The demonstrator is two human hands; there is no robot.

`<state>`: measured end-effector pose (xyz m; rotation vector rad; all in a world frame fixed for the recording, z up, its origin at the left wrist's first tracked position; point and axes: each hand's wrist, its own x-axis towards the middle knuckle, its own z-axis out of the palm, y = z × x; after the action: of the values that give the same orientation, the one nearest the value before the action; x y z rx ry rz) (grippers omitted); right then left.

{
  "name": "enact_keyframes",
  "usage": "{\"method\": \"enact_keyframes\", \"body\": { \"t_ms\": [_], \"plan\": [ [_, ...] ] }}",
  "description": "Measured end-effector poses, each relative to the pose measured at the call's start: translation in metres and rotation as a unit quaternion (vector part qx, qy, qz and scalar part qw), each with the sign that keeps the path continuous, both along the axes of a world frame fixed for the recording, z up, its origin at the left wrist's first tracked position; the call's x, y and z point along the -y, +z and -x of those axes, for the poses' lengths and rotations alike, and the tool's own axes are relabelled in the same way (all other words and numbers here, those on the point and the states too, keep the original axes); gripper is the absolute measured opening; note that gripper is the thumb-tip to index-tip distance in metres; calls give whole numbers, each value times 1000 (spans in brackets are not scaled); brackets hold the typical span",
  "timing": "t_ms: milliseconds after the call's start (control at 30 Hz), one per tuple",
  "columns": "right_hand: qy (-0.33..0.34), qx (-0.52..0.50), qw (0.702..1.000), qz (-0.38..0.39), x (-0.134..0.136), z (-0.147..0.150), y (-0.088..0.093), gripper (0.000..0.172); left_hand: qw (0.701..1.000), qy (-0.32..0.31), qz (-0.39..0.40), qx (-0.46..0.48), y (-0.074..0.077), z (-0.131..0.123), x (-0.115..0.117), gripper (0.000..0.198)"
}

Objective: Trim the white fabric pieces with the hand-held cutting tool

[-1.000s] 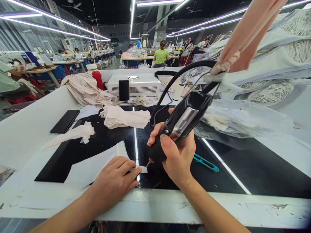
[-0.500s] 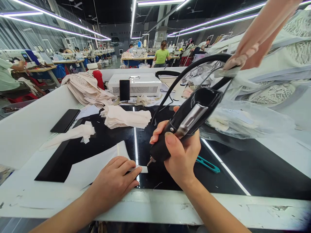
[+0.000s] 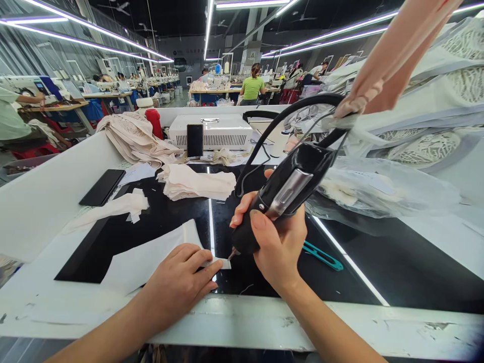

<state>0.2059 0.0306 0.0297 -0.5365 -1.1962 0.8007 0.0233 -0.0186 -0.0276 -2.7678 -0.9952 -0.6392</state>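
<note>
My left hand (image 3: 183,280) lies flat with its fingers stretched out, pressing a white fabric piece (image 3: 141,259) onto the black board (image 3: 242,282). A narrow strip of that piece sticks out past the fingertips. My right hand (image 3: 278,237) is wrapped around a black corded hand tool (image 3: 293,184) with a metal lever on its side. Its thin metal tip (image 3: 233,253) points down at the end of the strip and seems to touch it. The tool's black cable is tied with pinkish fabric (image 3: 389,75) hanging from above.
Right of my right hand lies a teal plastic tool (image 3: 323,256). A stack of cream fabric pieces (image 3: 198,182), a black phone (image 3: 102,187) and another phone (image 3: 194,140) stand beyond. Behind is a white vented box (image 3: 209,130); a clear plastic bag (image 3: 389,186) lies to the right.
The tool in my right hand has moved slightly left, its tip coming closer to the strip's end. My left hand and the fabric stay almost still.
</note>
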Motion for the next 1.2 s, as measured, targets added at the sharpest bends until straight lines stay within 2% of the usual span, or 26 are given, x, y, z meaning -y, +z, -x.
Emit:
{"method": "enact_keyframes", "body": {
  "t_ms": [200, 433, 700, 1000, 1200],
  "plan": [
    [-13, 3, 1000, 2, 1, -3, 3, 26, 1000, 0, -2, -5, -1, 1, -1, 28],
    [16, -15, 1000, -4, 7, -3, 1, 33, 1000, -1, 6, -7, -3, 3, -2, 34],
    [-2, 8, 1000, 1, 10, -4, -1, 26, 1000, -5, 9, 8, -2, 1, -1, 29],
    [-5, 1, 1000, 2, 11, -7, -1, 32, 999, -27, -16, 38, 2, 17, -4, 25],
    [-13, 3, 1000, 6, 8, -8, 0, 30, 998, -21, -26, 50, -4, 18, -5, 25]
  ]
}}
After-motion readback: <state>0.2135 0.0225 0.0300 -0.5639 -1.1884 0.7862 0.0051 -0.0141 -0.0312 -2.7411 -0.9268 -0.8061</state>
